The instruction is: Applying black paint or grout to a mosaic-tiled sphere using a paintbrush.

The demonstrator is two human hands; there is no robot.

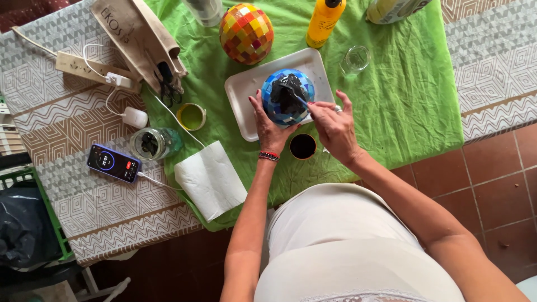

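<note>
A round blue mosaic ball smeared with black paste rests on a white foam tray. My left hand cups the ball's near left side. My right hand pinches a thin tool whose tip touches the black paste on top of the ball. A small cup of black paste stands on the green cloth between my wrists.
A red, orange and yellow mosaic ball sits behind the tray. Around it are a yellow bottle, a clear glass, a small yellow-green cup, a jar, a folded paper towel, a phone, a power strip and scissors.
</note>
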